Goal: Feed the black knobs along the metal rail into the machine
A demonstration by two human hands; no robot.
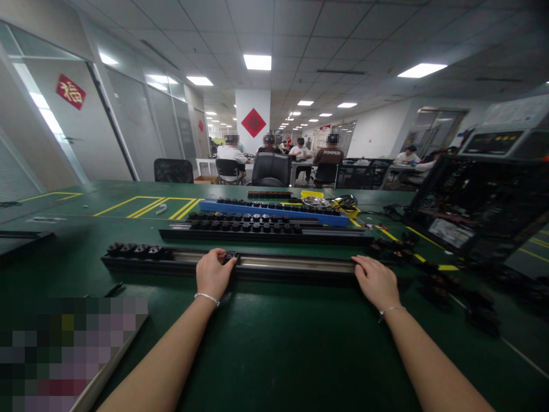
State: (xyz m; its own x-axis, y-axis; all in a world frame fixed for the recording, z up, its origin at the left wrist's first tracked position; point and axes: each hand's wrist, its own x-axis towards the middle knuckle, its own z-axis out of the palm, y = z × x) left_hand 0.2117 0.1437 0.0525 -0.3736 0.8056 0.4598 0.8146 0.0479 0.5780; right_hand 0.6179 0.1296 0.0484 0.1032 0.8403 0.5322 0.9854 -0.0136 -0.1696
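Note:
A long black rail [291,275] with a bare metallic channel along its top lies crosswise in front of me. Several black modules [146,250], which look like round-faced sockets, sit in its left end. Near the middle, my left hand [213,274] pinches one small black module [231,255] between thumb and fingers at the channel. My right hand [377,280] is closed over the rail's right end, fingers on the far side and thumb at the near edge. Its fingertips are partly hidden.
Behind lie another black rail [334,236] with modules and a blue rail [274,214]. Loose black parts [437,286] are scattered at right, near an open black case [480,200]. A metal dish [315,201] stands farther back. A blurred-out flat object [72,355] lies front left. People sit beyond.

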